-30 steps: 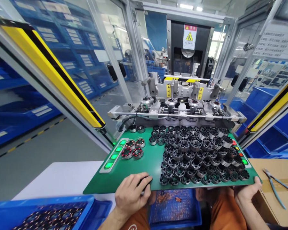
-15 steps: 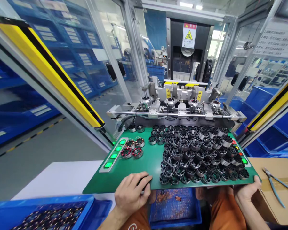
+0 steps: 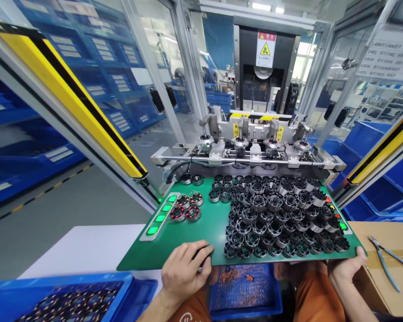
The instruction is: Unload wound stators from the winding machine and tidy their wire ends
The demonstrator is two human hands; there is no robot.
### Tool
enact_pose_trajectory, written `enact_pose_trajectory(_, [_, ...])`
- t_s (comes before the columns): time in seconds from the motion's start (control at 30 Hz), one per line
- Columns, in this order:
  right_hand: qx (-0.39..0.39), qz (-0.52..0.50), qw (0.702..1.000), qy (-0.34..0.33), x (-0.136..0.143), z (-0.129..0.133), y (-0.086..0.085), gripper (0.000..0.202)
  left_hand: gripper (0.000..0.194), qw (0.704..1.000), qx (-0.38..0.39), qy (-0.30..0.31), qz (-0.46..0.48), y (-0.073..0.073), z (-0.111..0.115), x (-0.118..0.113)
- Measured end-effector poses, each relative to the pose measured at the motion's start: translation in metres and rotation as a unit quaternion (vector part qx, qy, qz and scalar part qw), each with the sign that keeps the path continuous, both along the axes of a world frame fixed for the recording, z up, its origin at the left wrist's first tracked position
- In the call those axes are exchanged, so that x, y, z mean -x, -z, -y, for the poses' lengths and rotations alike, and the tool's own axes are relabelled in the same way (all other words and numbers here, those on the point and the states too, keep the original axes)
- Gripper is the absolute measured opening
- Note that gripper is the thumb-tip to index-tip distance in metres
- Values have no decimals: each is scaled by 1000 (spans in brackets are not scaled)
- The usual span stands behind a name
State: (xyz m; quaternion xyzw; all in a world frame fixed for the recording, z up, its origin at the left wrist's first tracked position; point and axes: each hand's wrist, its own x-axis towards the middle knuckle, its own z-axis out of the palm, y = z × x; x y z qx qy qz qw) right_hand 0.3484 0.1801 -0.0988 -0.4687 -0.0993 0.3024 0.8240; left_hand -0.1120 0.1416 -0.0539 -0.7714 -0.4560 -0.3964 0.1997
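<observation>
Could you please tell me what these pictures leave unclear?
- Head view: the dark thing at the left hand, mostly hidden by its fingers.
- Head view: most fingers of the right hand, hidden beneath the green tabletop.
- Head view: rest of the lower-left bin, cut off by picture edges.
- Head view: lettering on the notice, blurred.

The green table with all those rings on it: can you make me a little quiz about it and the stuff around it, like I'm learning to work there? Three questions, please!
1. Pick one. What are the pliers lying on?
A) the blue tray
B) the cardboard box
C) the floor

2. True or false? The right hand is at the front right corner of the green table.

3. Fill in the missing number. The strip at the left side of the green table has ____ glowing green buttons.

Key: 1 B; 2 true; 3 four.
</observation>
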Motion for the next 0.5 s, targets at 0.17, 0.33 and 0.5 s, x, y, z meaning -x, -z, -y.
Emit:
enact_pose_trajectory(0.17, [13,-3,1000,12,2,-1,-2,59,18,1000,2,-2,0,-1,1,-1])
enact_pose_trajectory(0.33, [17,-9,1000,10,3,-1,-5,60,17,1000,4,0,-1,0,0,-1])
enact_pose_trajectory(0.5, [16,0,1000,8,4,0,-5,60,17,1000,5,3,-4,-1,0,0])
